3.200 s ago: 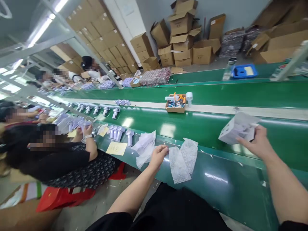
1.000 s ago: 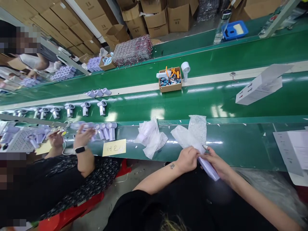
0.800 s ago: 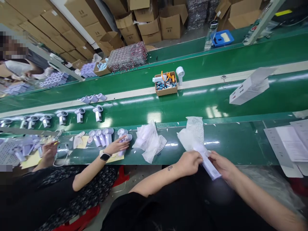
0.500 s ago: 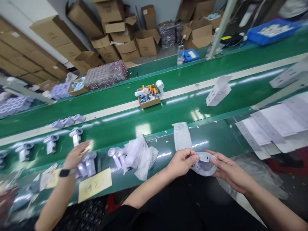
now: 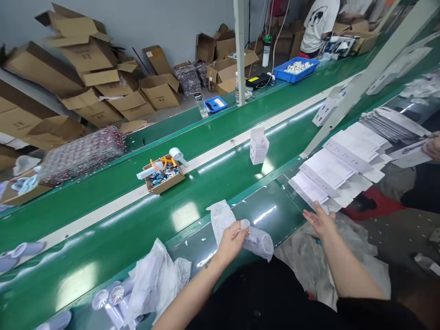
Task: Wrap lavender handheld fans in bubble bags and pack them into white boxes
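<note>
My left hand grips one end of a pale, rounded item in a clear bubble-wrap pouch, held tilted over the near edge of the green bench. The wrap hides exactly what the item is. My right hand is open and empty, palm up with fingers spread, just below a stack of flat white printed cartons. Under and beside my left hand lies an empty bubble-wrap bag. Farther left are crumpled translucent bags and lavender handheld devices with round heads.
A standing white box and a small carton of colourful parts sit on the green conveyor. A slanted metal post rises by the cartons. Another person's hand holds a carton at right. Plastic sheeting hangs beside my lap.
My view has swung right. My right hand has let go of the wrapped item and reached toward the flat cartons. My left hand keeps hold of the item, now turned lengthwise.
</note>
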A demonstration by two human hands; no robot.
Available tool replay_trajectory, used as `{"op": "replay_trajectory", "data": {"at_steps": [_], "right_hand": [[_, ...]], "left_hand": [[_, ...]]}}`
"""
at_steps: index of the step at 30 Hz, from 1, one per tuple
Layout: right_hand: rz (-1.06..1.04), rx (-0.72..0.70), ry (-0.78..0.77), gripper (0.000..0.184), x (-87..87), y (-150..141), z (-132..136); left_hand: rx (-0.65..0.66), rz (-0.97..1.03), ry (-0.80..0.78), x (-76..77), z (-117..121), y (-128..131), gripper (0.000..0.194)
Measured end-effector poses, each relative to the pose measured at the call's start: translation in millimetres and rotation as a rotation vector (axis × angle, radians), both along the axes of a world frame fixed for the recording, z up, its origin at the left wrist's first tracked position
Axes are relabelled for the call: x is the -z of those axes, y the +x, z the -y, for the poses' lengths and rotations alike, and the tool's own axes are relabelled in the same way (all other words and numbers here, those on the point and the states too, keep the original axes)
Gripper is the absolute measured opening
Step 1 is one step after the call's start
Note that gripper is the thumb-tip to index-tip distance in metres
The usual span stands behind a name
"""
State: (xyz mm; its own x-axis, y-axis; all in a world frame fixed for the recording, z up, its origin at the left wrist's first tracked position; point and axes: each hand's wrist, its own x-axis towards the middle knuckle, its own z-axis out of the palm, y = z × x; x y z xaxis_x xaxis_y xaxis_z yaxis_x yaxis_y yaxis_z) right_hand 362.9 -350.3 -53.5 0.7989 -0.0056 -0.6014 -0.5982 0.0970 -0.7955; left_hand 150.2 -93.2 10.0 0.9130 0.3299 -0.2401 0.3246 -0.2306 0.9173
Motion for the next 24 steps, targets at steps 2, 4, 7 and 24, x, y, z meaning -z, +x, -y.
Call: {"op": "replay_trajectory", "data": {"at_steps": [2, 4, 7, 24], "right_hand": [[-0.011, 0.056, -0.059, 0.053, 15.6, 14, 4], [-0.004, 0.098, -0.125, 0.051, 22.5, 5, 2], [0.061, 0.076, -0.240, 0.044, 16.0, -34, -4], [1.015, -0.927, -0.221, 0.052, -38.5, -30, -148]], "left_hand": [[-0.150, -0.075, -0.253, -4.4, -6, 6, 0.029], [-0.287, -0.090, -0.459, -9.8, -15, 9, 0.038], [-0.459, -0.023, -0.694, -18.9, -34, 7, 0.043], [-0.543, 0.301, 0.278, -47.4, -36, 46, 0.023]]}}
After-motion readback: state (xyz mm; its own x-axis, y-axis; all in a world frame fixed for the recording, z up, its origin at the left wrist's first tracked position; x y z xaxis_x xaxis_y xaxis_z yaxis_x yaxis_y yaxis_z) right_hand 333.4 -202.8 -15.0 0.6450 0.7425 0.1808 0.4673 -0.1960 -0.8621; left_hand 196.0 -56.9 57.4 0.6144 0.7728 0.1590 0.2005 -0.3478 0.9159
